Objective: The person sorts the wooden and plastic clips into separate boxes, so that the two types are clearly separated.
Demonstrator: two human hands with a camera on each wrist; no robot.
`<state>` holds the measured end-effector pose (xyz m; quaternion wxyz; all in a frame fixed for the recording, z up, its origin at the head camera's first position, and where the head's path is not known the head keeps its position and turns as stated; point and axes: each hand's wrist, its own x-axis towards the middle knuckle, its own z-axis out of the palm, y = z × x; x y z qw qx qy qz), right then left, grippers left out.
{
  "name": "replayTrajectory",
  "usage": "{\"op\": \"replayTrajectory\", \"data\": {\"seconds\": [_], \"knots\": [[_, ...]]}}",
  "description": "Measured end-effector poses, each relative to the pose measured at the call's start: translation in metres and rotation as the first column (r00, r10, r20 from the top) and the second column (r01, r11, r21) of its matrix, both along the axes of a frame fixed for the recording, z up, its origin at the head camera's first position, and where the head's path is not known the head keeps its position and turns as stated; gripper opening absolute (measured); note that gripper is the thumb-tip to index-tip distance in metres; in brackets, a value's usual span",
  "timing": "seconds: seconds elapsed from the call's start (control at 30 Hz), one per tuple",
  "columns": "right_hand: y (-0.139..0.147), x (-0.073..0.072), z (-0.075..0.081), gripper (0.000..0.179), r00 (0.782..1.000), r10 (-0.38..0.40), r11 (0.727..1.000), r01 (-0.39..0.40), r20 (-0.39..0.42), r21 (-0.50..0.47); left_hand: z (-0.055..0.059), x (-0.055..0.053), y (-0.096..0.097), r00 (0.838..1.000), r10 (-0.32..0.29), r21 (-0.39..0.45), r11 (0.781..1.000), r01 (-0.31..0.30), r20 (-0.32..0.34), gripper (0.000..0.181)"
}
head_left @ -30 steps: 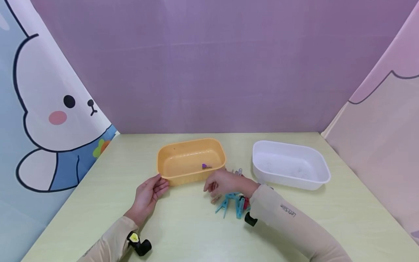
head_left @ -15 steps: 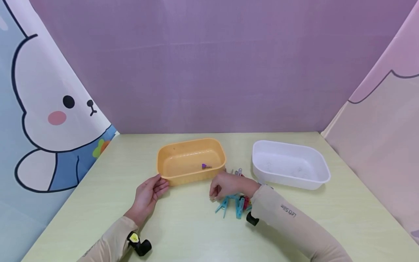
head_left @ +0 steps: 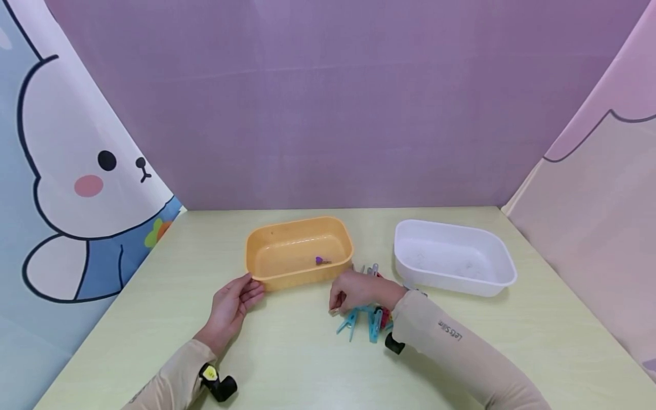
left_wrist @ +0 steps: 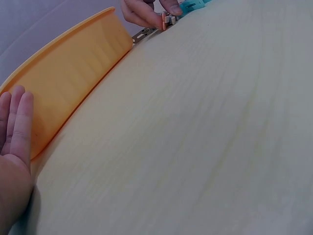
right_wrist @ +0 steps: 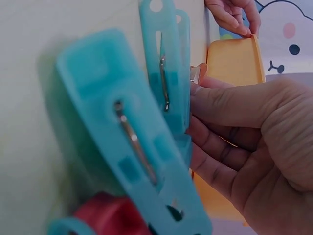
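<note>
My left hand (head_left: 232,310) holds the orange basin (head_left: 292,281) at its near left corner, thumb at the rim and fingers along the outer wall. My right hand (head_left: 353,290) is by the basin's near right corner, thumb and fingertips pinching a small clothespin (left_wrist: 168,19) with an orange edge and a metal spring. An orange heart-shaped bit (right_wrist: 198,72) shows past the thumb in the right wrist view. Teal plastic clothespins (head_left: 375,324) lie close beside this hand, partly under it. Inside the basin lies a small clip with a purple heart (head_left: 320,260).
A white basin (head_left: 456,285) stands at the right. Red pieces (head_left: 385,319) lie among the teal clothespins, and grey clips (head_left: 374,269) show behind my right hand. A purple backdrop (head_left: 338,114) rises behind the table, with printed panels on both sides.
My right hand has moved slightly right and its fingers have drawn together on the small clothespin, which lay below them earlier. The left hand and both basins have stayed in place.
</note>
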<state>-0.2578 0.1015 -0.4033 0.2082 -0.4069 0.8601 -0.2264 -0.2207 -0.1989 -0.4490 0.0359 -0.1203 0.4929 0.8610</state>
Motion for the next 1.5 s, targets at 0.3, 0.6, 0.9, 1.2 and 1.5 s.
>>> {"op": "replayTrajectory", "data": {"seconds": [0.3,0.6,0.9,1.2,1.5], "knots": [[-0.001,0.002,-0.001,0.019,0.996,-0.034,0.999,0.035,0.077,-0.010,0.000,0.000,0.000,1.000,0.003,-0.001,1.000,-0.003,0.005,0.022],[0.000,0.002,-0.002,0.020,0.994,-0.026,0.999,0.029,0.102,-0.033,0.000,0.000,0.000,1.000,-0.004,-0.003,1.000,0.004,-0.017,0.023],[0.000,0.002,-0.001,0.019,0.989,-0.043,0.996,0.053,0.139,-0.067,0.000,0.001,0.000,1.000,0.001,-0.006,1.000,-0.001,-0.019,0.026],[0.000,0.001,0.009,0.017,0.997,-0.022,0.992,0.031,0.078,-0.122,0.001,0.001,0.000,1.000,0.002,0.003,1.000,-0.002,-0.018,0.027],[-0.002,-0.003,0.024,0.017,0.987,-0.112,0.954,0.138,0.111,-0.267,0.001,0.001,-0.001,1.000,0.005,0.009,1.000,-0.005,-0.011,0.026]]}}
